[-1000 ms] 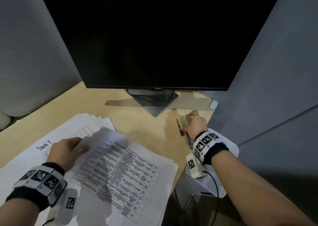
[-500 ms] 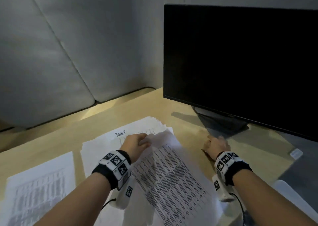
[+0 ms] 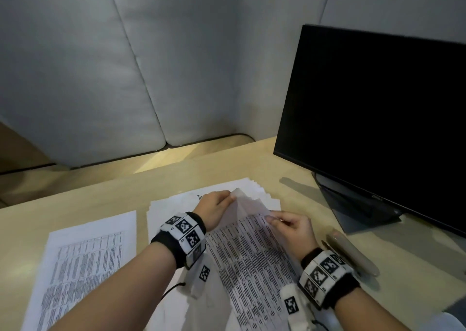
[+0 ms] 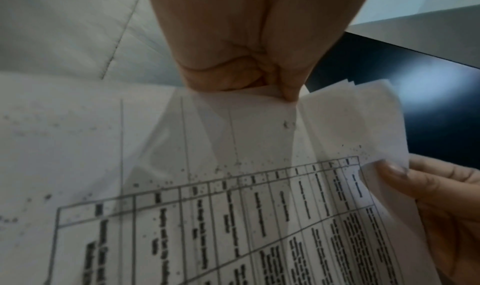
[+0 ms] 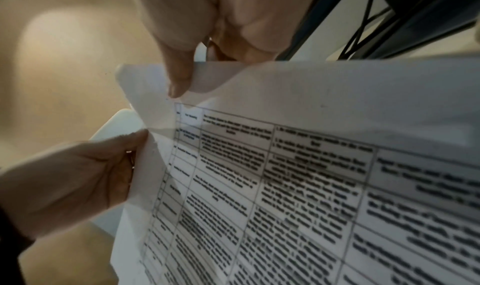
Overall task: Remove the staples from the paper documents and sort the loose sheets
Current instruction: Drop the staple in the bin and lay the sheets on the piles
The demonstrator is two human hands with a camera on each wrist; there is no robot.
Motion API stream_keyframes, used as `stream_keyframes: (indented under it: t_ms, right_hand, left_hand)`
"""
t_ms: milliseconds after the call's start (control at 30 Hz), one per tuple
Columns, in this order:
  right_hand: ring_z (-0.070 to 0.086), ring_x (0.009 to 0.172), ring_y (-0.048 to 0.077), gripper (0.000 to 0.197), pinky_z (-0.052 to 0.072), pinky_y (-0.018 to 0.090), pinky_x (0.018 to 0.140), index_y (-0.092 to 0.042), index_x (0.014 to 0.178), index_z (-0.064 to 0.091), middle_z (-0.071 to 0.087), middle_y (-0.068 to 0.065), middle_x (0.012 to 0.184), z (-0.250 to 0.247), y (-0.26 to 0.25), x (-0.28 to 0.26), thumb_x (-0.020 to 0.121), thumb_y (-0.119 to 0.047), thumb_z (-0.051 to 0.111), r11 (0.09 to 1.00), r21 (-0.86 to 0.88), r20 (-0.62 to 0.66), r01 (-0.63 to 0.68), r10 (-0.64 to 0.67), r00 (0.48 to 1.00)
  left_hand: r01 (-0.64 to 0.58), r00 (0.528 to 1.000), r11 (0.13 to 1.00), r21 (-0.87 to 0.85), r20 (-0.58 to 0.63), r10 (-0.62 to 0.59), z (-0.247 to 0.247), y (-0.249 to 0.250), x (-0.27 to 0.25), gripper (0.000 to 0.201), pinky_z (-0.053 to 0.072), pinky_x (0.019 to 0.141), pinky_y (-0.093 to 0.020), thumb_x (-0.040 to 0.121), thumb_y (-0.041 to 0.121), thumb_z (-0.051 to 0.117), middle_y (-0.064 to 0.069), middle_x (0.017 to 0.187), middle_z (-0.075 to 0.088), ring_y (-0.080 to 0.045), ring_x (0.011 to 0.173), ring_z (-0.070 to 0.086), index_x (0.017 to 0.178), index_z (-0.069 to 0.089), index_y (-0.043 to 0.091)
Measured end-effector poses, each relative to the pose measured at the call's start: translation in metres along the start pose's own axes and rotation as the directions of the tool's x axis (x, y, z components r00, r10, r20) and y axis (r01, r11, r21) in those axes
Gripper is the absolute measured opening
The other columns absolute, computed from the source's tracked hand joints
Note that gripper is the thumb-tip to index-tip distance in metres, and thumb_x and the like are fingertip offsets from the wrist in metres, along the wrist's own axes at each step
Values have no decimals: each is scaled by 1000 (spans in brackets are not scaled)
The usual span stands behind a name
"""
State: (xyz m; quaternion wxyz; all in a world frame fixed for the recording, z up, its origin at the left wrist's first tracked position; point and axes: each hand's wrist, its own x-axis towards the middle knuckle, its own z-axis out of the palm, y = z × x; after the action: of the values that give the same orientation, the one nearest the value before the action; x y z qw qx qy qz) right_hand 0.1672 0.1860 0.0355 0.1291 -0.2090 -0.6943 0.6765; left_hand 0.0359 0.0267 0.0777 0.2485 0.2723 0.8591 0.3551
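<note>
A printed document (image 3: 252, 255) with a dense table lies slanted over a fanned pile of sheets (image 3: 262, 192). Its top corner is lifted off the pile. My left hand (image 3: 228, 198) pinches that raised corner between thumb and fingers. My right hand (image 3: 272, 218) pinches the document's upper edge a little to the right. The left wrist view shows my left fingertips (image 4: 285, 92) closed on the document (image 4: 233, 207), with my right hand's thumb (image 4: 394, 170) on the far edge. The right wrist view shows my right thumb (image 5: 179, 80) over the top edge of the document (image 5: 311, 156).
A single printed sheet (image 3: 83, 260) lies apart on the left of the wooden desk (image 3: 106, 194). A beige oblong tool (image 3: 353, 255) rests on the desk just right of my right wrist. A black monitor (image 3: 378, 129) on its stand (image 3: 353, 212) fills the right; grey padded panels stand behind.
My right hand has left the spot by the monitor stand and come over to the document's top edge. My left hand has lifted the corner. The head view has swung left.
</note>
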Motion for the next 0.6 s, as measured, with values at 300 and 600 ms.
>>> stream_keyframes:
  t_ms: [300, 600]
  right_hand:
    - [50, 62, 21, 31, 43, 37, 66, -16, 53, 63, 56, 8, 58, 8, 6, 15, 78, 1, 70, 995, -50, 42, -91, 93, 995]
    - [53, 55, 9, 35, 48, 25, 58, -12, 57, 48, 58, -12, 58, 13, 5, 16, 71, 8, 74, 1000, 16, -132, -23, 25, 991]
  left_hand:
    - [3, 999, 990, -138, 34, 2, 4, -3, -1, 32, 40, 82, -29, 99, 25, 38, -3, 93, 65, -23, 94, 55, 89, 66, 11]
    - [-48, 998, 994, -97, 45, 53, 6, -7, 3, 37, 30, 58, -27, 98, 29, 41, 7, 60, 43, -11, 58, 40, 62, 47, 23]
